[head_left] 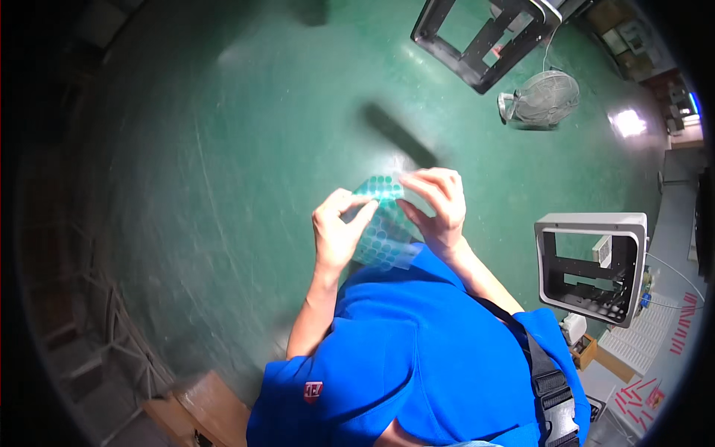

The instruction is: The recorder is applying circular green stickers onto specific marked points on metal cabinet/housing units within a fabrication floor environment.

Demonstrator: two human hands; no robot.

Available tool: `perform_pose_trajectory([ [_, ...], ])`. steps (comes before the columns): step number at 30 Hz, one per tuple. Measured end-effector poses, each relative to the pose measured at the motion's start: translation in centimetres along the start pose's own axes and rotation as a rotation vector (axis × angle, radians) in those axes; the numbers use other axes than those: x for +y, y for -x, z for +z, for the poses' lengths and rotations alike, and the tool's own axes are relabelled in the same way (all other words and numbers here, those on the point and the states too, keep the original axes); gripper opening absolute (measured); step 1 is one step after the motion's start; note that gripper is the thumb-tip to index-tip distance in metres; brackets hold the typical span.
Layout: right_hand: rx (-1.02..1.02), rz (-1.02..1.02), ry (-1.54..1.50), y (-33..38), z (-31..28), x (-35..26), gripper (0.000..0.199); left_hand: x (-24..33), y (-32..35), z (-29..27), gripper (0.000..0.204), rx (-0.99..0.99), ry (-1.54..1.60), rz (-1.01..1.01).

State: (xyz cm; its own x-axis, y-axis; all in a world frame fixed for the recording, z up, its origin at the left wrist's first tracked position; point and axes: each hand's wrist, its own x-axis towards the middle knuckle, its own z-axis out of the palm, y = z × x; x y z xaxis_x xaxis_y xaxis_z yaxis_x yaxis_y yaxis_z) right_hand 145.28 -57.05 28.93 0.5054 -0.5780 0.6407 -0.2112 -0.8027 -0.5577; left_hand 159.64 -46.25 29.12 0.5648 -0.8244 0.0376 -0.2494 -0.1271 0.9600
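A: Sticker sheet (pixel 381 223) location?
B: Centre of view, held above the green floor (pixel 223 186), in front of the blue shirt (pixel 402 350).
A: Hand states?
B: Left hand (pixel 337 232) grips the sheet's left edge. Right hand (pixel 438 205) pinches its far right corner; round teal dots cover the sheet.
A: Surroundings?
B: Grey metal frame (pixel 592 264) right; fan (pixel 544 98) far right.

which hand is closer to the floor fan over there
Right. The right hand pinches the sticker sheet's top edge, on the side toward the fan; the left hand holds the sheet's far side.
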Motion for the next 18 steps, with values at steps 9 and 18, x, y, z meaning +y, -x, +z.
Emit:
perform_pose_trajectory([
  [9, -0.173, -0.013, -0.055, -12.7, 13.6, 2.7, 0.026, -3.4, -15.4, -8.6, 0.012, -0.09, 0.014, 0.068],
  [18, -0.255, 0.266, -0.304, -24.5, 17.3, 5.2, 0.019, -0.4, -28.4, -12.0, 0.013, -0.144, 0.149, 0.05],
])
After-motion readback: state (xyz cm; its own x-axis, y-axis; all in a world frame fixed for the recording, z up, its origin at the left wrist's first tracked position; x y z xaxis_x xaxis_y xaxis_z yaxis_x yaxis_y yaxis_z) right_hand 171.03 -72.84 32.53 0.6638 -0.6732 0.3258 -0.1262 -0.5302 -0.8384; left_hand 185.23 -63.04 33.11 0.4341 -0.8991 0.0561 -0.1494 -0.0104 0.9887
